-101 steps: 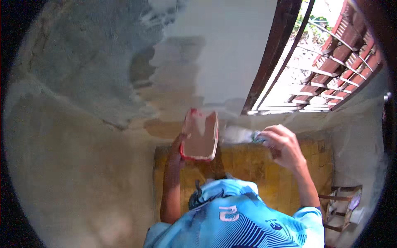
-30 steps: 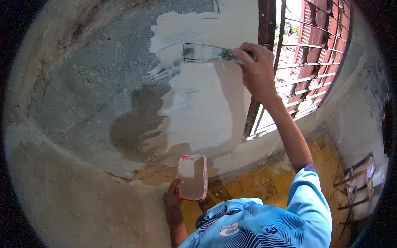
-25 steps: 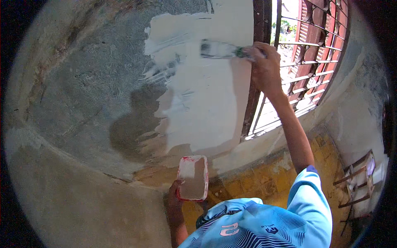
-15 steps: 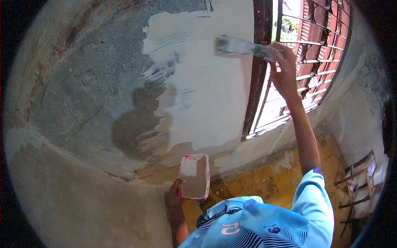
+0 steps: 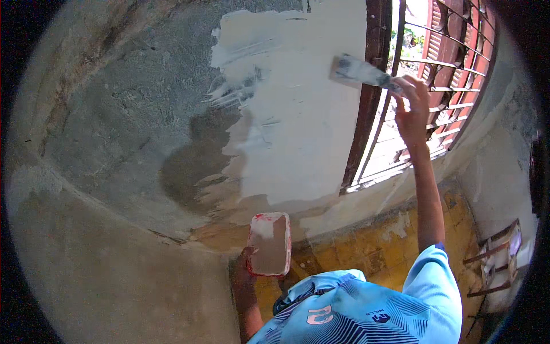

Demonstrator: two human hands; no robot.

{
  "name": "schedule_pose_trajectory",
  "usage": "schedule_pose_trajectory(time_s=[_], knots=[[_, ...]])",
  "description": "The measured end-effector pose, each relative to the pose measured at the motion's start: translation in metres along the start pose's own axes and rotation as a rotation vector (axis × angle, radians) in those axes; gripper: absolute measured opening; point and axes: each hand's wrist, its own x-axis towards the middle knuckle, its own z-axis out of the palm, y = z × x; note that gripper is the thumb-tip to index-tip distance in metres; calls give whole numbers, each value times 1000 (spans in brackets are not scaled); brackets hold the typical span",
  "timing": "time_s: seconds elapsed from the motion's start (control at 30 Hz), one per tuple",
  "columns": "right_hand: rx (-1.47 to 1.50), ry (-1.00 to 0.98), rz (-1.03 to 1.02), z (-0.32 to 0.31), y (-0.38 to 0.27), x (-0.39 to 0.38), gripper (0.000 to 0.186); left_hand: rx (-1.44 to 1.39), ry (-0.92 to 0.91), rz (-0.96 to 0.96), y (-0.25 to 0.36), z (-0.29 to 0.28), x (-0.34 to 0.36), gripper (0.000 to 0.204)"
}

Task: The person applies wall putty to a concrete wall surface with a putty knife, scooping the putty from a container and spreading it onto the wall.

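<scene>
My right hand (image 5: 415, 106) is raised at the right, fingers closed round the handle of a putty knife (image 5: 362, 71). Its flared blade is smeared with white and lies across the window's dark wooden frame (image 5: 375, 43), its wide end over the white coating (image 5: 298, 137) on the wall. Whether the blade touches the wall I cannot tell. Low in the middle, my left hand (image 5: 245, 268) grips the side of a rectangular tub (image 5: 288, 243), white with red at the rim. Pale filler (image 5: 269, 246) lies inside, partly shaded. Most left fingers are hidden beneath the tub.
Bare grey wall (image 5: 126, 109) borders the coating's ragged left edge, with a shadow across it. A barred window (image 5: 441, 74) stands open at the right. Below are yellowish floor tiles (image 5: 366, 252). A small wooden frame-like piece (image 5: 497, 258) stands by the right wall.
My right hand has moved the putty knife right and slightly down, closer to the window frame. The wall has shifted a little right in view; the tub stays nearly in place.
</scene>
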Motion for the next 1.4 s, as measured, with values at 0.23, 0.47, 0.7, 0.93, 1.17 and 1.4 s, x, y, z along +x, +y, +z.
schedule_pose_trajectory(time_s=[0.23, 0.47, 0.7, 0.93, 1.17, 1.4], knots=[[86, -152, -72, 33, -98, 12, 45, -111, -233, -132, -54, -80, 63, 43], [23, -85, 42, 8, -1, -26, 38, -69, -198, -202, -49, -62, 60, 43], [-1, -67, 41, -1, -5, -35, 39, -69, -278, -190, -70, -69, 78, 39], [29, -182, -67, 22, -59, -9, 46, 11, -308, -208, -65, -59, 72, 41], [-211, -127, 67, -22, 41, -54, 29, -12, -236, -202, -44, -20, 50, 44], [-49, -159, -45, -7, 6, -51, 38, -1, -186, -228, -49, -21, 50, 44]])
